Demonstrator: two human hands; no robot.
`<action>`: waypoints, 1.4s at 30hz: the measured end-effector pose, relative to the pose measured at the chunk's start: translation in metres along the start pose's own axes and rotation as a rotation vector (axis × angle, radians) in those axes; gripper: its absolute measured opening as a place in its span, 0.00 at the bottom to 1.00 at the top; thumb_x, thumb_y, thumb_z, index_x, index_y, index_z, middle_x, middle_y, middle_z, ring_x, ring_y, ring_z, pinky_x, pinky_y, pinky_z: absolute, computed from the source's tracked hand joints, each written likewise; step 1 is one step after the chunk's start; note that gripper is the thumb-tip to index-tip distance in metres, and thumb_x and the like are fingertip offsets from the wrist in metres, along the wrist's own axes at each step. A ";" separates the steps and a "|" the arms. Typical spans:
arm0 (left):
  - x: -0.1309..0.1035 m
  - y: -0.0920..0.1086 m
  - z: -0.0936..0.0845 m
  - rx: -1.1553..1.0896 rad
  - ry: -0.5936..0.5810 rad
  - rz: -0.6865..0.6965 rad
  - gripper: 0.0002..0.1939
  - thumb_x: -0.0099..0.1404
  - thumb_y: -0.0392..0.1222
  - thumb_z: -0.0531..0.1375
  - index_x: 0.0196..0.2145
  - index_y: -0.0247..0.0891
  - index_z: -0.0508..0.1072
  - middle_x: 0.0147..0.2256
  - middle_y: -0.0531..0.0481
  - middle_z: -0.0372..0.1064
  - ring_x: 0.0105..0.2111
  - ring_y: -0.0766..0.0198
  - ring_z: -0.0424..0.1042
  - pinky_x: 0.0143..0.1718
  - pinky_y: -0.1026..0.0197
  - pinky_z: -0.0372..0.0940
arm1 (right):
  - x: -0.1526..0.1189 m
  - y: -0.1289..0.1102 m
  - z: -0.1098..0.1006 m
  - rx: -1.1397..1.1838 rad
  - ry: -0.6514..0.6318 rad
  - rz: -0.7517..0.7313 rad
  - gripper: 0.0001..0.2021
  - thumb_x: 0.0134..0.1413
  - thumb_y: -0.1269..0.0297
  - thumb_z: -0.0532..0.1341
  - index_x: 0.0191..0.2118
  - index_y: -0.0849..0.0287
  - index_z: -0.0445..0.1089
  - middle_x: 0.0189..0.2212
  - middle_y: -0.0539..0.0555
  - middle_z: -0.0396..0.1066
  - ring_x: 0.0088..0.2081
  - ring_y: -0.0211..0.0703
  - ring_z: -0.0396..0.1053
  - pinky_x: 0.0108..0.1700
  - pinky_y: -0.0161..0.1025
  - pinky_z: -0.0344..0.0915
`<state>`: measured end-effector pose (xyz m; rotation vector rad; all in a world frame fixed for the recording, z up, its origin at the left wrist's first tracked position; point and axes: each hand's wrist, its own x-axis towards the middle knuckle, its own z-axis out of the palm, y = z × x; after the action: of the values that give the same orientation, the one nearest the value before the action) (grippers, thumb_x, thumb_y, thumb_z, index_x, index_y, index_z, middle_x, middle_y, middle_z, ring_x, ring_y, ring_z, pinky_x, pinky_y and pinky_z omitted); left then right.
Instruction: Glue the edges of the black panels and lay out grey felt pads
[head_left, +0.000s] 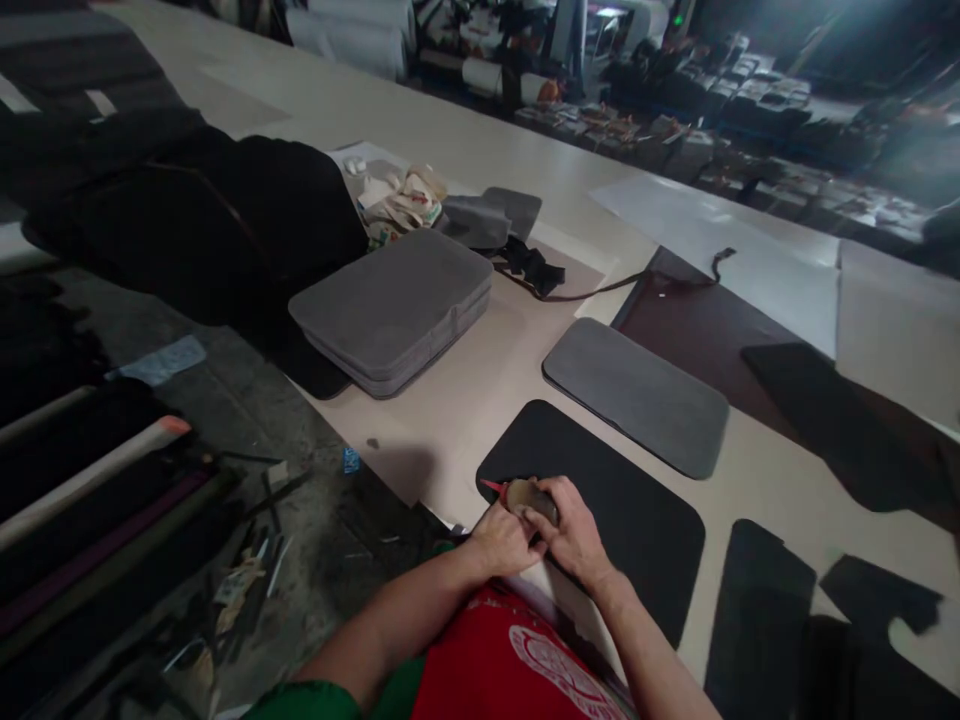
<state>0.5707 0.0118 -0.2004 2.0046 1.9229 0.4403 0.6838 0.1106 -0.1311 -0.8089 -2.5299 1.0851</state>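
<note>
A brownish, squat bottle with a pointed red nozzle [531,497] is held between my two hands, its tip directed left. My right hand [574,530] is closed around the bottle's right side. My left hand [504,542] is closed against its lower left part, the fingertips partly hidden. Both hands are at the near edge of a black panel with rounded corners [622,500] that lies flat on the table. Beyond that panel lies a grey rounded panel [637,395].
A stack of grey rounded panels [397,305] stands left of centre. Behind it are crumpled cloth [409,200] and a dark strap [600,293]. Dark cut pieces [761,620] lie at right. Black sheeting [225,210] hangs over the table's left edge; rolls [97,465] are below.
</note>
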 end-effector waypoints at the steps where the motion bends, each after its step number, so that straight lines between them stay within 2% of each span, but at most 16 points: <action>1: 0.000 0.000 -0.001 0.001 -0.007 -0.004 0.28 0.68 0.53 0.53 0.61 0.39 0.64 0.60 0.41 0.65 0.59 0.46 0.63 0.64 0.43 0.51 | 0.001 -0.001 0.000 -0.005 -0.004 -0.010 0.13 0.60 0.64 0.61 0.49 0.54 0.64 0.45 0.56 0.67 0.48 0.51 0.65 0.49 0.48 0.66; 10: 0.002 0.001 -0.005 0.023 -0.101 -0.028 0.24 0.68 0.52 0.52 0.55 0.37 0.70 0.49 0.41 0.74 0.52 0.47 0.69 0.56 0.45 0.60 | 0.009 -0.003 -0.004 -0.051 -0.027 -0.098 0.11 0.63 0.61 0.60 0.50 0.54 0.63 0.44 0.57 0.66 0.46 0.51 0.65 0.47 0.48 0.66; 14: 0.004 0.001 -0.005 0.037 -0.115 -0.026 0.25 0.67 0.53 0.52 0.55 0.36 0.70 0.50 0.40 0.74 0.54 0.46 0.67 0.57 0.44 0.59 | 0.013 -0.005 -0.006 -0.091 -0.030 -0.146 0.11 0.64 0.59 0.59 0.49 0.55 0.64 0.43 0.57 0.66 0.44 0.50 0.65 0.45 0.47 0.66; 19: 0.003 0.002 -0.008 0.049 -0.095 -0.004 0.27 0.68 0.53 0.52 0.61 0.39 0.65 0.57 0.41 0.68 0.58 0.47 0.63 0.61 0.43 0.54 | 0.018 -0.008 -0.011 -0.126 -0.046 -0.168 0.11 0.64 0.59 0.58 0.49 0.56 0.64 0.42 0.57 0.66 0.43 0.50 0.64 0.45 0.48 0.65; 25: 0.002 0.000 -0.011 0.078 -0.089 0.012 0.28 0.69 0.56 0.50 0.60 0.37 0.65 0.59 0.39 0.65 0.59 0.45 0.61 0.64 0.39 0.47 | 0.028 -0.002 -0.022 -0.140 -0.045 -0.132 0.11 0.64 0.60 0.58 0.49 0.55 0.64 0.43 0.57 0.66 0.44 0.51 0.64 0.45 0.48 0.65; 31: 0.001 -0.002 -0.008 0.061 -0.033 0.026 0.33 0.69 0.59 0.51 0.65 0.40 0.58 0.66 0.41 0.55 0.67 0.47 0.48 0.68 0.41 0.38 | 0.044 0.005 -0.031 -0.196 -0.015 -0.089 0.10 0.62 0.63 0.59 0.48 0.55 0.65 0.43 0.57 0.66 0.44 0.51 0.64 0.45 0.48 0.65; 34: 0.001 -0.004 -0.007 0.048 -0.031 0.039 0.34 0.70 0.59 0.49 0.67 0.40 0.54 0.69 0.42 0.48 0.69 0.49 0.41 0.68 0.41 0.36 | 0.056 0.012 -0.037 -0.220 0.031 -0.072 0.09 0.62 0.62 0.59 0.47 0.55 0.65 0.43 0.57 0.66 0.44 0.51 0.64 0.45 0.47 0.65; 42: 0.000 -0.005 -0.008 0.020 -0.056 0.047 0.33 0.70 0.59 0.48 0.67 0.40 0.54 0.70 0.43 0.45 0.70 0.48 0.41 0.68 0.40 0.37 | 0.089 0.033 -0.056 -0.293 0.130 -0.017 0.11 0.61 0.59 0.59 0.47 0.56 0.65 0.42 0.57 0.66 0.45 0.52 0.65 0.46 0.47 0.63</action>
<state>0.5629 0.0117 -0.1951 2.0559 1.8577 0.3735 0.6498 0.2146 -0.1143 -0.8957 -2.6117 0.6409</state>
